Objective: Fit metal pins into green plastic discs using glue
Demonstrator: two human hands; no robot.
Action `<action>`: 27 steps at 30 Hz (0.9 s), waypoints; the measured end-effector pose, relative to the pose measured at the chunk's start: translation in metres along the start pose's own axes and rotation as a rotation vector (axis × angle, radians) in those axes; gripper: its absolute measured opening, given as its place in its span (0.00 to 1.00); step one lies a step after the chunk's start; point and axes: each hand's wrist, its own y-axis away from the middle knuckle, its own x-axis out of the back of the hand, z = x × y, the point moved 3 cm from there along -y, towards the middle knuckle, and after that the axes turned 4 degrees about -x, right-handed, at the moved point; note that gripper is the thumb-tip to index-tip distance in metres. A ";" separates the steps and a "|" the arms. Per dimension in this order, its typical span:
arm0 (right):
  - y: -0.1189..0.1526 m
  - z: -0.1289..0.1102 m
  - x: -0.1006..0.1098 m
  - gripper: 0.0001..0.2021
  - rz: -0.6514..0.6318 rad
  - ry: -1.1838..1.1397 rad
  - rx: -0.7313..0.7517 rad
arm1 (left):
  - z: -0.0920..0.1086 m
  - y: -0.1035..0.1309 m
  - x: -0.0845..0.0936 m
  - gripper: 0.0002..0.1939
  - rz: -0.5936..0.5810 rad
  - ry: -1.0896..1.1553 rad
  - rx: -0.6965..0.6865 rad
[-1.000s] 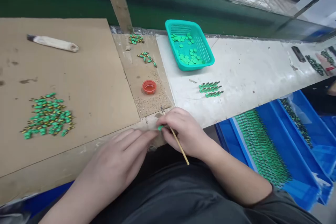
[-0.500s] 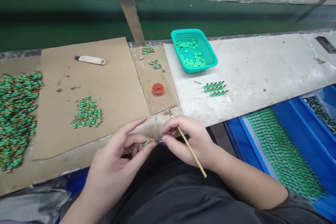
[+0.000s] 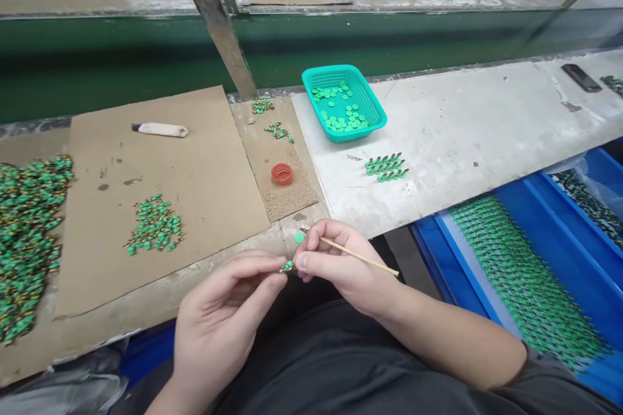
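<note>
My left hand (image 3: pixel 226 314) pinches a small green-and-gold piece (image 3: pixel 287 266) between thumb and forefinger, close to the fingertips of my right hand. My right hand (image 3: pixel 343 262) is closed around a thin wooden stick (image 3: pixel 363 255), which slants down to the right past the wrist. A flat green disc (image 3: pixel 299 238) shows just beyond the right fingertips, with a dark tip beside it; whether the fingers hold the disc is not clear. Fingers hide part of the small piece.
Loose green-and-gold pieces form a large pile (image 3: pixel 29 240) and a smaller pile (image 3: pixel 154 224) on cardboard. A red cap (image 3: pixel 281 174), a teal basket (image 3: pixel 379 118) of green discs and rows of assembled pieces (image 3: pixel 387 167) stand farther back. Blue trays (image 3: pixel 535 207) lie right.
The stick has swung from steep to flatter in my right hand. The green disc has come into sight by the right fingertips. My left forefinger has come down toward the thumb.
</note>
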 end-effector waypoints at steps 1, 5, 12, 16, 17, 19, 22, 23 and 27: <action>0.001 0.001 -0.001 0.26 -0.012 -0.027 -0.017 | -0.001 0.002 -0.001 0.05 0.011 0.013 -0.018; 0.003 0.005 0.010 0.19 -0.011 0.103 0.052 | -0.005 0.008 -0.001 0.07 0.072 -0.047 -0.073; -0.007 -0.024 0.063 0.27 0.076 0.998 0.782 | -0.027 -0.014 0.006 0.08 0.094 -0.210 0.167; -0.006 -0.038 0.065 0.20 0.008 0.971 0.793 | -0.035 -0.032 0.001 0.04 -0.045 -0.319 0.011; -0.005 -0.040 0.063 0.16 0.008 0.920 0.802 | -0.036 -0.035 -0.001 0.03 -0.084 -0.348 -0.048; -0.005 -0.042 0.059 0.10 0.021 0.797 0.860 | -0.038 -0.038 -0.004 0.04 -0.138 -0.397 -0.157; -0.006 -0.042 0.055 0.13 0.089 0.716 0.979 | -0.040 -0.038 -0.006 0.06 -0.156 -0.445 -0.235; -0.006 -0.042 0.055 0.15 0.105 0.733 0.995 | -0.040 -0.038 -0.007 0.06 -0.155 -0.452 -0.240; -0.008 -0.043 0.057 0.12 0.080 0.958 0.958 | -0.042 -0.037 -0.008 0.05 -0.167 -0.482 -0.229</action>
